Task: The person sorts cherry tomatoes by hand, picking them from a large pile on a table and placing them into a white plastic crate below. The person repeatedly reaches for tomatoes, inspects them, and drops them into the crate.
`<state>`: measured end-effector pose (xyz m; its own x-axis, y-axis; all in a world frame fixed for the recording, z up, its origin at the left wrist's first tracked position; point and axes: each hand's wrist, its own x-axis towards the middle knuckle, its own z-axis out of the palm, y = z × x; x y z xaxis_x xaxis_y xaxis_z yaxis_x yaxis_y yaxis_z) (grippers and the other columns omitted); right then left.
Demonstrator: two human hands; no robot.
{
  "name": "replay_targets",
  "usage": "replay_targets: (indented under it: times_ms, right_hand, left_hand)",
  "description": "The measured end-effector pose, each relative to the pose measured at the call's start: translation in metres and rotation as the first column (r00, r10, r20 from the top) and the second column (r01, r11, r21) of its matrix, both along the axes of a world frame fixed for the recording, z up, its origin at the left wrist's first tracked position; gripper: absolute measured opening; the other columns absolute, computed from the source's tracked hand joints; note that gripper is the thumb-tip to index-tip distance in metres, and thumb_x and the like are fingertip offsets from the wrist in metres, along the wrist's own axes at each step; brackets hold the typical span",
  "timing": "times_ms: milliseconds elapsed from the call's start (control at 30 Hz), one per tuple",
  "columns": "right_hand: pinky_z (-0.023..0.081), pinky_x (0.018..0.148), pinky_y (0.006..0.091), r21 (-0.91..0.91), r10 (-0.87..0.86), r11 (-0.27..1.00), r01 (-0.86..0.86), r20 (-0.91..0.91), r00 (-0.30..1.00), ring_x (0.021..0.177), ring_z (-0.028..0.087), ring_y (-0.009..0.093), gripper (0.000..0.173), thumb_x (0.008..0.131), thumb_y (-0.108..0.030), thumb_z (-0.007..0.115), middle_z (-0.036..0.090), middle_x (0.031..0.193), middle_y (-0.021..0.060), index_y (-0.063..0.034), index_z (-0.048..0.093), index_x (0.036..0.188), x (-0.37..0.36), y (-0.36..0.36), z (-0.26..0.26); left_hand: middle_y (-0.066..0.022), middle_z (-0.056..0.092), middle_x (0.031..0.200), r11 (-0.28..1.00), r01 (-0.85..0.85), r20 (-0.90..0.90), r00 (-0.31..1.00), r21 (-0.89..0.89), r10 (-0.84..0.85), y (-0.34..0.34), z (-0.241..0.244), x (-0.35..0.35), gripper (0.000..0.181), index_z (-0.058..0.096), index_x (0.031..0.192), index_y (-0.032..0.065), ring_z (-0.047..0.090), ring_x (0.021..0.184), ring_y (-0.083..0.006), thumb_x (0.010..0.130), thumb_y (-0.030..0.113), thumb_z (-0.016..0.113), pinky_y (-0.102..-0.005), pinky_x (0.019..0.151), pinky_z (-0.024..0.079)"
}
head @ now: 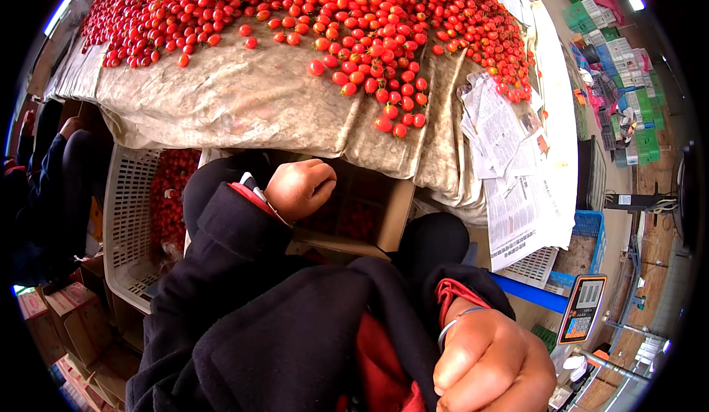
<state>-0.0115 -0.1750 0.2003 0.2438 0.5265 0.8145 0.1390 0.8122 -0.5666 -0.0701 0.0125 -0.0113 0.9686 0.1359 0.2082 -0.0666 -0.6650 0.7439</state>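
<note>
My left hand (302,189) is curled into a loose fist above my left knee, just in front of the cloth's hanging edge. Nothing shows in it. Close to the camera at the lower right, my right hand (494,359) is also closed, with a bangle (450,329) at its wrist. Its fingertips are turned away, so the inside of the fist is hidden. Before me a large heap of red cherry tomatoes (354,19) lies on a stained, creased cloth (238,102). Below the left hand stands an open cardboard box (396,218) with dim red tomatoes inside.
A white plastic crate (130,201) with tomatoes stands left. Newspaper sheets (507,152) hang over the cloth's right side. A scale display (581,308) and a blue crate (590,240) are at right. Another person's hand (71,127) shows far left, above cardboard cartons (77,318).
</note>
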Motion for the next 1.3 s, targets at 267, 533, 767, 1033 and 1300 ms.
replay_targets:
  times_ms: [267, 533, 767, 1033, 1300]
  right_hand:
    - [0.037, 0.045, 0.0271, -0.050, -0.387, 0.918, 0.393, 0.099, 0.917, 0.057, 0.053, 0.017, 0.010, 0.070, 0.005, 0.061, 0.059, 0.078, 0.0051, -0.0040, 0.057, 0.067, 0.006, -0.006, -0.006]
    - [0.038, 0.047, 0.0266, 0.005, -0.579, 0.806, 0.592, 0.211, 0.787, 0.059, 0.054, 0.017, 0.006, 0.074, -0.001, 0.063, 0.059, 0.080, 0.0049, -0.0049, 0.058, 0.073, 0.026, -0.017, -0.018]
    - [0.039, 0.049, 0.0261, 0.060, -0.637, 0.764, 0.642, 0.221, 0.738, 0.060, 0.054, 0.017, 0.004, 0.078, -0.007, 0.064, 0.059, 0.081, 0.0048, -0.0058, 0.060, 0.077, 0.025, -0.021, -0.018]
    - [0.040, 0.051, 0.0256, 0.127, -0.690, 0.721, 0.682, 0.233, 0.686, 0.062, 0.055, 0.017, 0.007, 0.083, -0.013, 0.065, 0.059, 0.083, 0.0046, -0.0068, 0.061, 0.083, 0.018, -0.024, -0.004]
    - [0.043, 0.049, 0.0317, -0.203, 0.014, 0.976, 0.078, 0.417, 0.909, 0.064, 0.058, 0.020, 0.018, 0.073, -0.009, 0.067, 0.062, 0.089, 0.0153, -0.0004, 0.061, 0.087, 0.032, -0.009, -0.028]
  left_hand:
    - [-0.0159, 0.059, 0.076, 0.999, -0.018, 0.043, 0.999, -0.030, 0.019, 0.002, -0.012, 0.001, 0.007, 0.062, 0.081, 0.0036, 0.059, 0.072, -0.0351, 0.078, 0.010, 0.062, -0.0391, 0.063, 0.049]
    - [-0.0156, 0.060, 0.079, 0.999, 0.034, 0.010, 0.999, -0.040, -0.034, 0.001, -0.008, 0.008, 0.012, 0.061, 0.086, 0.0028, 0.059, 0.073, -0.0347, 0.081, 0.014, 0.061, -0.0390, 0.063, 0.047]
    - [-0.0149, 0.059, 0.078, 0.997, 0.010, 0.041, 0.999, -0.071, -0.007, -0.004, -0.001, 0.005, 0.009, 0.062, 0.086, 0.0009, 0.060, 0.072, -0.0329, 0.081, 0.008, 0.060, -0.0362, 0.064, 0.048]
    - [-0.0158, 0.060, 0.076, 0.997, 0.046, 0.089, 0.995, -0.065, -0.040, -0.007, -0.004, 0.011, 0.007, 0.061, 0.081, 0.0019, 0.060, 0.072, -0.0341, 0.078, 0.008, 0.062, -0.0378, 0.064, 0.049]
    - [-0.0149, 0.060, 0.077, 0.995, 0.055, 0.000, 0.998, -0.084, -0.055, -0.007, 0.002, 0.006, 0.009, 0.062, 0.085, 0.0032, 0.061, 0.071, -0.0349, 0.079, 0.009, 0.061, -0.0399, 0.062, 0.050]
